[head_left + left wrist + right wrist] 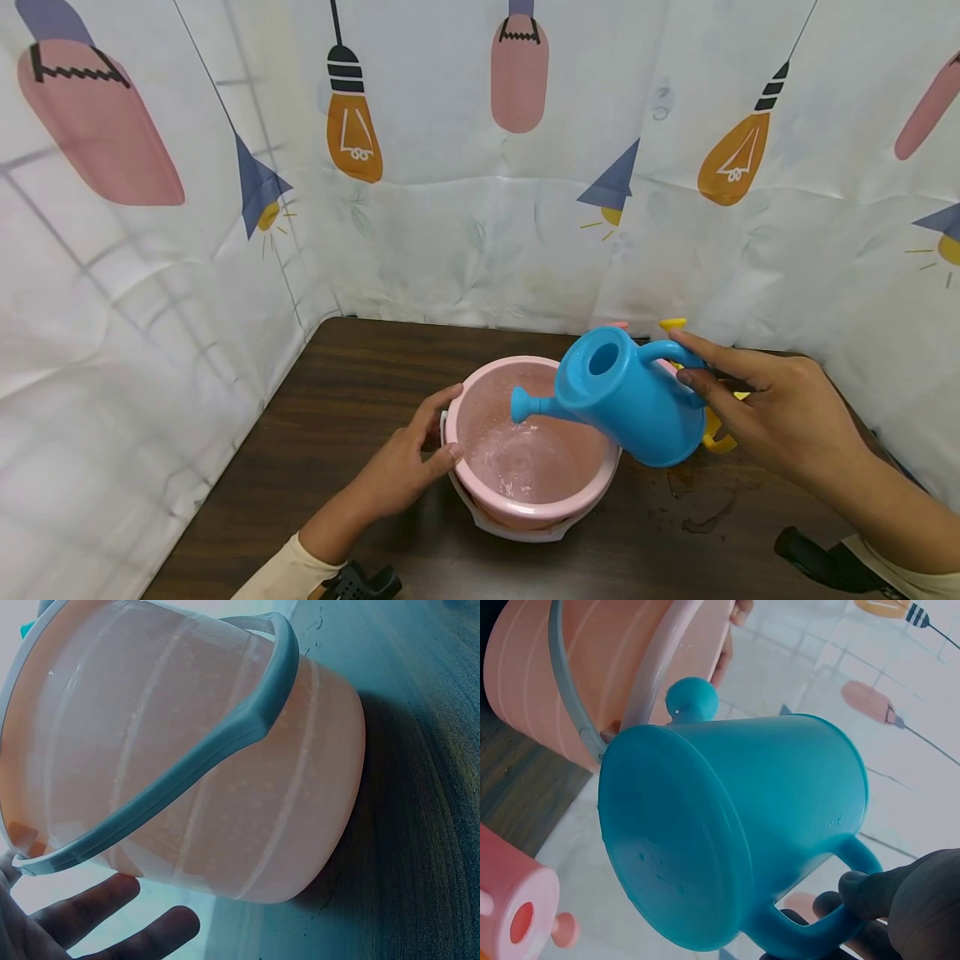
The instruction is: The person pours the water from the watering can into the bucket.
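A pink bucket [537,510] stands on the dark table, with rippled clear water [517,454] inside. My left hand [405,467] rests at its left rim, index finger and thumb laid on the edge. In the left wrist view, two relaxed fingers [154,934] spread beside the bucket's side, below its grey handle [217,746]. My right hand [787,408] grips the loop handle of a blue toy watering can [645,417]. The can is tilted over the bucket's right side, its spout head [521,405] above the water. Droplets cling to the can's base in the right wrist view.
A pink watering can [514,900] stands behind the blue one, mostly hidden in the head view. Parts of a yellow toy [720,442] show behind the right hand. Water is spilled [708,523] on the table at right. A printed curtain [465,250] hangs along the back and left.
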Tool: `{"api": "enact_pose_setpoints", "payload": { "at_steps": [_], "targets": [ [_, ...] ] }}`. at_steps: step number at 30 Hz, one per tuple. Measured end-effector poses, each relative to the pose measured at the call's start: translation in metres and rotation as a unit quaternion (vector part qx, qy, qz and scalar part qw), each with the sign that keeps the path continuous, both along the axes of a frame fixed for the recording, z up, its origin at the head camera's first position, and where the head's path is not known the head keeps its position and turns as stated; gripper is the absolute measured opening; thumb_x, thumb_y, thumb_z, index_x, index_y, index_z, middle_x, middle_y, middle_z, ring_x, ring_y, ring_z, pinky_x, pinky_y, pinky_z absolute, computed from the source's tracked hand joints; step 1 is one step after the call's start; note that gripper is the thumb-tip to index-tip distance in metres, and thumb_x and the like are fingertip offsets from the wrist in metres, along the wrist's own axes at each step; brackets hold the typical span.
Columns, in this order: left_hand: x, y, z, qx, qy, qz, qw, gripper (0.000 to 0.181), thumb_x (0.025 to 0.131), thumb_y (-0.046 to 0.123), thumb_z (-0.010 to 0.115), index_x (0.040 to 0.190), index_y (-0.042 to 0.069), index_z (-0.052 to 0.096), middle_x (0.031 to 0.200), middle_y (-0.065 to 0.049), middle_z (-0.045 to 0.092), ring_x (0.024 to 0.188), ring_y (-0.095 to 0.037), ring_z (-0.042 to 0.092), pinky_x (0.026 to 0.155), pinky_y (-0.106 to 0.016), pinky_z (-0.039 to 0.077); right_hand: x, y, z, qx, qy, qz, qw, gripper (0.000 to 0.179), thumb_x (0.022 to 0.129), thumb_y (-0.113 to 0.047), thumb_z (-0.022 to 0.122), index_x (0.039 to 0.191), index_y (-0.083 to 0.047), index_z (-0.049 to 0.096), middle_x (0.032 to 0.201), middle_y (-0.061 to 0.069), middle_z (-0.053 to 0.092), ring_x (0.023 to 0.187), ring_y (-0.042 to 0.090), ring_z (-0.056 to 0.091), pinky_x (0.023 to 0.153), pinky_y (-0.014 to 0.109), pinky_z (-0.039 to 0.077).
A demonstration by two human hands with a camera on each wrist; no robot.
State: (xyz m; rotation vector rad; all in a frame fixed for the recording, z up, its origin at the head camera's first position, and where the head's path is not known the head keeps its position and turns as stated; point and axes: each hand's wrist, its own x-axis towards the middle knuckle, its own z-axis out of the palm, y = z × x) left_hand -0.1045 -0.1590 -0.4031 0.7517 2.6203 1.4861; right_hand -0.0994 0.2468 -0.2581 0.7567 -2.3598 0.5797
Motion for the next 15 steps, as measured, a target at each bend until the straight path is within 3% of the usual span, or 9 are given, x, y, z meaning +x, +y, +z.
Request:
{"api": "enact_pose_setpoints", "payload": {
  "at_steps": [9,15],
  "targets": [
    [-0.0002,0.0001,0.0004,-0.002,-0.004,0.003,1.0,0.068,0.102,0.034,0.059,0.16,0.034,0.023,0.116,-0.003,0.066,0.106,-0.014,0.066,0.089,-0.039,0.052,-0.0003,-0.0019,0.0005,0.004,-0.001,-0.006,1.0,0.069,0.072,0.004,0.087,0.136,-0.014,0.069,0.099,0.015,0.077,0.058,0.002,0.055,0.046,0.018,0.03],
    [-0.0004,-0.0001,-0.0001,-0.003,-0.007,0.005,1.0,0.068,0.102,0.035,0.059,0.16,0.035,0.024,0.117,-0.003,0.066,0.107,-0.015,0.066,0.089,-0.04,0.052,-0.0012,-0.0024,0.0004,0.004,0.006,0.0,1.0,0.069,0.072,0.004,0.088,0.136,-0.014,0.069,0.1,0.015,0.077,0.06,0.013,0.065,0.048,0.016,0.035]
  ]
}}
